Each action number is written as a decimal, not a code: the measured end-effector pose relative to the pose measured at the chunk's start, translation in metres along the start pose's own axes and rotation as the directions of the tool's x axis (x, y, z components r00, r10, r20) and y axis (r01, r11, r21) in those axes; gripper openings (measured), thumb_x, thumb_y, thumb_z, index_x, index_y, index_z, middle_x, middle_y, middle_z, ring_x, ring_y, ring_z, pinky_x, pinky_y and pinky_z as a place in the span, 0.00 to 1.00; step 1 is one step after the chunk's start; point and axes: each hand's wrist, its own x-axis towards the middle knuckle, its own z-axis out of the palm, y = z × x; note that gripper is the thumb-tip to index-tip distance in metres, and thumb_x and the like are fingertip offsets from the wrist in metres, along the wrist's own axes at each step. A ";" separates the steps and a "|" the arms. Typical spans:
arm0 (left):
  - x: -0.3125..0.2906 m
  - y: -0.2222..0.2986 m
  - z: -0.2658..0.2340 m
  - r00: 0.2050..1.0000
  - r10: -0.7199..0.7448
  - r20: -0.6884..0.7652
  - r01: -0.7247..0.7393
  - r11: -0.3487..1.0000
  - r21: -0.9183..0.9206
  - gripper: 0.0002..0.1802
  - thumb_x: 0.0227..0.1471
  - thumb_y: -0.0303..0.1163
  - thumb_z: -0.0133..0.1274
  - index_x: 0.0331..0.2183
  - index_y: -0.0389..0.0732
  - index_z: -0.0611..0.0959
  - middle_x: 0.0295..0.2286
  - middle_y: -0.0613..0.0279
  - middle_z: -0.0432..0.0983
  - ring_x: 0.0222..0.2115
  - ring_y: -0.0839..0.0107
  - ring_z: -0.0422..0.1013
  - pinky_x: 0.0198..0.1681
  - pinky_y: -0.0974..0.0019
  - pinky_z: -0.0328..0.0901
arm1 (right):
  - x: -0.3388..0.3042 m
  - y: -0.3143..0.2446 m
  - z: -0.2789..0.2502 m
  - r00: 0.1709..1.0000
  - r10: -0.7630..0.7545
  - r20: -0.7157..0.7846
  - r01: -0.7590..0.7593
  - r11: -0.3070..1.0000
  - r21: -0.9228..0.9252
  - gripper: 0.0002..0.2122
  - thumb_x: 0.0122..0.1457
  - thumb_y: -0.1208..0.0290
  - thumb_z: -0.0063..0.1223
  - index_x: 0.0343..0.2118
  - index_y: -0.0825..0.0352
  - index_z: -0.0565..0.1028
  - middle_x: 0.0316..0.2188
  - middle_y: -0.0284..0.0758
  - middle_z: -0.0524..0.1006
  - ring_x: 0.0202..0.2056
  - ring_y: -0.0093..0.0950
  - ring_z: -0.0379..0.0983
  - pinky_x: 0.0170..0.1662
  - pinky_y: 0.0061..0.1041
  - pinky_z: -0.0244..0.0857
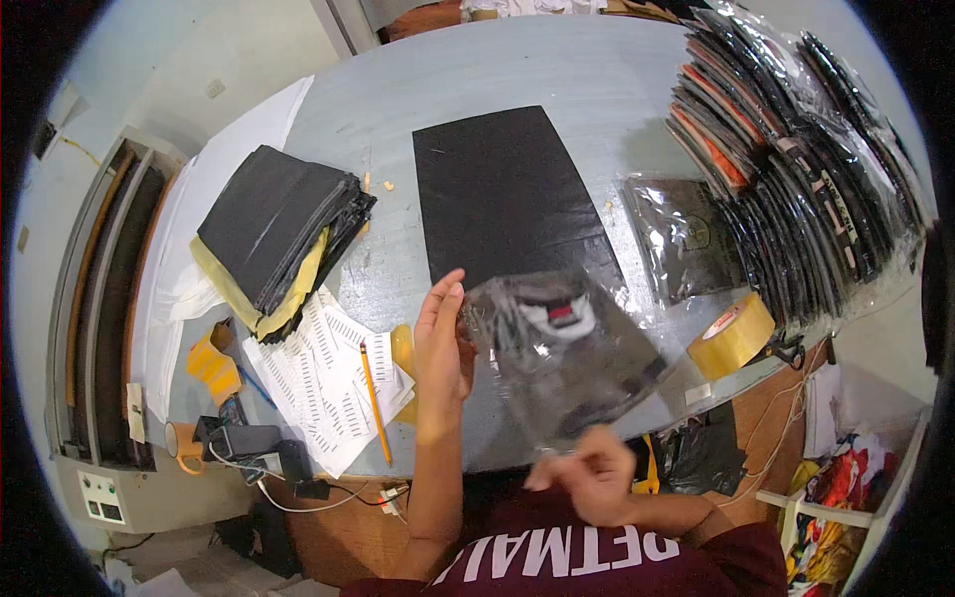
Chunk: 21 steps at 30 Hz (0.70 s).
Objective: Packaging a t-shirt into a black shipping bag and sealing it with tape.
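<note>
A dark folded garment in a clear plastic bag [597, 363] is held up over the table's near edge, a red and white patch showing near its top. My left hand [443, 343] grips the bag's left edge, fingers pointing up. Just below the bag's lower edge, my right hand [594, 476] is closed in a pinch, slightly blurred; what is between its fingertips cannot be made out. Behind the bag a flat black sheet [507, 194] lies on the grey table [383, 75], its near end partly covered.
At left sit a stack of black folded sheets [279, 219], printed papers [323, 398], a pencil [375, 403] and an orange mug [183, 448]. To the right are a tape roll [733, 335], another bagged garment [686, 239] and a long row of bagged garments [796, 209].
</note>
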 end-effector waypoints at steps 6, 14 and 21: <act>0.012 -0.014 -0.056 0.986 -0.127 -0.110 0.161 0.893 0.421 0.19 0.55 0.38 0.50 0.45 0.36 0.75 0.33 0.67 0.75 0.26 0.82 0.68 0.28 0.79 0.65 | 0.016 -0.008 -0.022 0.687 0.448 0.572 -0.093 0.835 -0.542 0.07 0.58 0.67 0.50 0.30 0.66 0.73 0.24 0.34 0.75 0.28 0.26 0.74 0.31 0.24 0.67; -0.007 -0.009 -0.055 0.991 -0.085 -0.107 0.129 0.840 0.527 0.15 0.49 0.32 0.57 0.39 0.35 0.79 0.23 0.72 0.73 0.21 0.86 0.65 0.24 0.81 0.62 | 0.118 -0.006 -0.030 0.849 -0.089 0.520 0.434 0.679 -0.592 0.05 0.51 0.73 0.55 0.30 0.66 0.75 0.30 0.35 0.76 0.35 0.32 0.73 0.42 0.28 0.65; -0.035 0.011 -0.023 0.968 0.212 0.137 -0.252 0.825 0.506 0.10 0.51 0.28 0.54 0.36 0.34 0.80 0.30 0.66 0.73 0.31 0.80 0.67 0.31 0.80 0.62 | 0.201 -0.006 -0.008 0.772 0.083 0.630 0.444 0.639 -0.628 0.10 0.51 0.70 0.57 0.33 0.70 0.75 0.30 0.35 0.77 0.33 0.24 0.73 0.37 0.23 0.65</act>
